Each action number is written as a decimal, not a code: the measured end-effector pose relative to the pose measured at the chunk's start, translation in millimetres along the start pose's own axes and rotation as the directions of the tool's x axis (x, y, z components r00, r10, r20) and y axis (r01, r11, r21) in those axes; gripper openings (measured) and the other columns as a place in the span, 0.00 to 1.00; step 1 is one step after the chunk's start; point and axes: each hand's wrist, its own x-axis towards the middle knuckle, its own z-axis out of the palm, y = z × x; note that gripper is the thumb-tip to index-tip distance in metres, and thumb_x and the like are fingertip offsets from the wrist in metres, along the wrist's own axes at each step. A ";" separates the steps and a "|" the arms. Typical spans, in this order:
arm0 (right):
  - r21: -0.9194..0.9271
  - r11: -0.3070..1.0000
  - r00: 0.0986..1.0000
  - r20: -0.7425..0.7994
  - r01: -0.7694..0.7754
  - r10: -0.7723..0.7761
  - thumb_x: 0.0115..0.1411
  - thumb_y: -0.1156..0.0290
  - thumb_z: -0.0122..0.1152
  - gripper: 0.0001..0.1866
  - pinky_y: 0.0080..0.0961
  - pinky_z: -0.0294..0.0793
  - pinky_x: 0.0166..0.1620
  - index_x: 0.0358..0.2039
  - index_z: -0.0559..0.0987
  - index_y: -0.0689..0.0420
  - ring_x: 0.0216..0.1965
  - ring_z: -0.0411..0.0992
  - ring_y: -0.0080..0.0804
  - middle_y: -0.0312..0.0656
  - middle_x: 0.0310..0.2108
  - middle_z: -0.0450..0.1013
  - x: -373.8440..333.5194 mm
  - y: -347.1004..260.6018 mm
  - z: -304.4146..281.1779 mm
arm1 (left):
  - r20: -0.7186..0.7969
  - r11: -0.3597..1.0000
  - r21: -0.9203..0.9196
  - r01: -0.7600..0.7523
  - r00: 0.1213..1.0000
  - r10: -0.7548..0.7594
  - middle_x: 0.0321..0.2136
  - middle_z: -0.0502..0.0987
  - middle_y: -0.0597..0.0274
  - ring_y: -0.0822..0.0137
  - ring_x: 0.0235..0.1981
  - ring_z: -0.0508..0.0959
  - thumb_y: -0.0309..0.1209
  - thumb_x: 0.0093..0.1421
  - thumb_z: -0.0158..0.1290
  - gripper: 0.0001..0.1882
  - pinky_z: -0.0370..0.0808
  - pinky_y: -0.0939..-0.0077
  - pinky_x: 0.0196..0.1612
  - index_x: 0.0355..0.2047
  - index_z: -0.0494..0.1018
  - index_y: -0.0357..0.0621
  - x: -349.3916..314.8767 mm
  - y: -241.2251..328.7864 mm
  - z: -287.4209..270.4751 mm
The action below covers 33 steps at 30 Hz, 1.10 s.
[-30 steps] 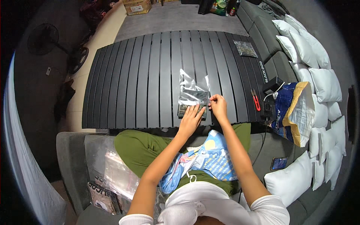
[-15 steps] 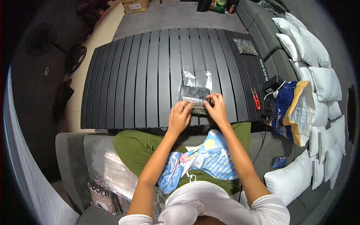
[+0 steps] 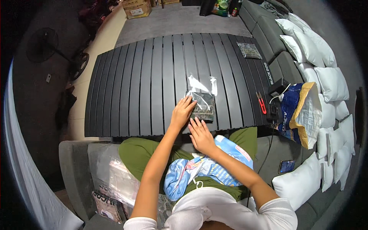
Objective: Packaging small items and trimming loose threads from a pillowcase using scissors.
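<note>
A dark folded item (image 3: 203, 109) with a faint printed pattern lies in a clear plastic bag (image 3: 200, 85) on the black slatted table (image 3: 153, 84). The loose end of the bag stretches away from me over the slats and shines in the light. My left hand (image 3: 182, 112) rests along the left side of the packet, its fingertips on the plastic. Close to the packet's near edge is my right hand (image 3: 201, 136), fingers stretched out flat, the tips at its lower left corner. Neither hand grips anything.
A similar bagged packet (image 3: 249, 50) lies at the table's far right. Red-handled snips (image 3: 261, 103), a black power adapter (image 3: 279, 87) and an open blue-and-yellow sack (image 3: 301, 113) are on the right. White pillows (image 3: 299, 180) line the sofa; plastic bags (image 3: 122, 172) lie at my left.
My right hand has moved from the packet's right side down and left to its near edge. My left hand has shifted slightly up. The packet now lies less covered.
</note>
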 end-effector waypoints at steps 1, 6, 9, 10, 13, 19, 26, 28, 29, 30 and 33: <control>-0.002 1.000 1.000 -0.001 -0.002 0.002 0.52 0.69 0.53 0.23 0.41 0.50 0.60 0.48 0.68 0.65 0.59 0.53 0.48 0.51 0.56 0.58 0.2 1.2 1.4 | 0.006 1.000 -0.010 0.002 1.000 -0.002 0.49 0.69 0.55 0.56 0.52 0.67 0.27 0.54 0.50 0.17 0.64 0.63 0.54 0.46 0.71 0.48 -1.0 -0.4 -0.2; -0.021 0.996 0.996 -0.047 -0.081 0.080 0.53 0.71 0.50 0.20 0.40 0.53 0.58 0.46 0.68 0.68 0.59 0.53 0.47 0.52 0.56 0.57 5.3 14.0 4.7 | -0.012 0.998 -0.057 0.007 1.000 -0.008 0.51 0.67 0.55 0.53 0.53 0.66 0.26 0.54 0.50 0.18 0.63 0.63 0.54 0.46 0.70 0.49 -3.5 0.7 -0.3; -0.059 0.995 0.996 -0.037 -0.078 0.076 0.54 0.73 0.49 0.20 0.41 0.54 0.57 0.46 0.69 0.69 0.59 0.54 0.45 0.51 0.56 0.58 10.3 20.3 5.4 | -0.003 0.995 -0.091 0.051 0.999 -0.051 0.51 0.66 0.53 0.54 0.54 0.65 0.27 0.54 0.50 0.18 0.63 0.62 0.55 0.47 0.70 0.49 -7.3 3.3 0.1; -0.060 0.995 0.996 -0.040 -0.083 0.081 0.54 0.73 0.49 0.20 0.40 0.55 0.57 0.46 0.68 0.69 0.59 0.54 0.45 0.51 0.56 0.58 11.7 21.4 5.6 | -0.006 0.995 -0.091 0.051 0.999 -0.051 0.51 0.66 0.53 0.54 0.54 0.65 0.27 0.54 0.50 0.18 0.63 0.62 0.55 0.47 0.70 0.49 -7.6 4.4 0.2; -0.056 0.993 0.994 -0.039 -0.102 0.100 0.54 0.72 0.48 0.20 0.39 0.54 0.58 0.46 0.68 0.70 0.59 0.54 0.45 0.52 0.56 0.58 17.6 22.7 8.1 | -0.023 0.991 -0.115 0.066 0.997 -0.069 0.51 0.67 0.53 0.54 0.54 0.65 0.28 0.55 0.50 0.16 0.64 0.63 0.53 0.46 0.71 0.49 -7.1 5.8 -0.5; -0.050 0.985 0.986 -0.036 -0.164 0.163 0.55 0.66 0.51 0.23 0.40 0.52 0.59 0.47 0.68 0.70 0.60 0.52 0.45 0.51 0.56 0.57 30.8 31.8 13.1 | 0.031 0.973 -0.200 0.117 0.993 -0.113 0.52 0.66 0.53 0.54 0.55 0.63 0.25 0.55 0.49 0.17 0.65 0.66 0.52 0.47 0.71 0.48 -6.2 7.3 -4.6; -0.041 0.985 0.986 -0.036 -0.166 0.164 0.54 0.64 0.53 0.28 0.41 0.52 0.59 0.51 0.63 0.69 0.61 0.51 0.47 0.52 0.57 0.55 46.5 43.4 16.5 | 0.010 0.975 -0.190 0.118 0.993 -0.118 0.50 0.68 0.55 0.56 0.54 0.65 0.27 0.56 0.49 0.17 0.67 0.66 0.51 0.47 0.70 0.50 -6.4 5.0 -4.1; -0.058 0.988 0.989 -0.025 -0.145 0.144 0.53 0.63 0.54 0.28 0.40 0.52 0.59 0.50 0.65 0.70 0.61 0.51 0.45 0.50 0.58 0.55 49.5 49.7 16.3 | 0.003 0.974 -0.198 0.115 0.993 -0.116 0.51 0.67 0.54 0.55 0.54 0.65 0.28 0.56 0.49 0.18 0.67 0.66 0.50 0.48 0.70 0.51 -4.1 5.5 -4.1; -0.057 0.988 0.990 -0.023 -0.143 0.142 0.53 0.63 0.54 0.28 0.40 0.52 0.59 0.50 0.65 0.70 0.61 0.51 0.45 0.50 0.58 0.55 51.8 50.8 14.6 | 0.002 0.974 -0.193 0.118 0.993 -0.120 0.51 0.67 0.54 0.55 0.54 0.65 0.28 0.56 0.49 0.18 0.67 0.66 0.50 0.48 0.70 0.51 -4.3 4.1 -4.5; -0.047 0.991 0.993 -0.018 -0.122 0.121 0.53 0.63 0.54 0.28 0.39 0.52 0.59 0.50 0.65 0.70 0.61 0.51 0.45 0.50 0.58 0.55 53.5 52.5 12.4 | 0.002 0.974 -0.189 0.121 0.992 -0.123 0.51 0.67 0.54 0.55 0.54 0.65 0.28 0.56 0.49 0.18 0.67 0.66 0.50 0.48 0.70 0.52 -4.5 2.8 -4.8; -0.027 0.995 0.996 -0.003 -0.093 0.093 0.53 0.62 0.54 0.28 0.39 0.52 0.60 0.49 0.65 0.69 0.60 0.51 0.46 0.51 0.58 0.54 56.2 57.3 6.0 | -0.019 0.972 -0.206 0.110 0.993 -0.116 0.51 0.67 0.54 0.54 0.54 0.65 0.28 0.56 0.49 0.18 0.68 0.66 0.50 0.48 0.70 0.53 -4.3 0.5 -5.0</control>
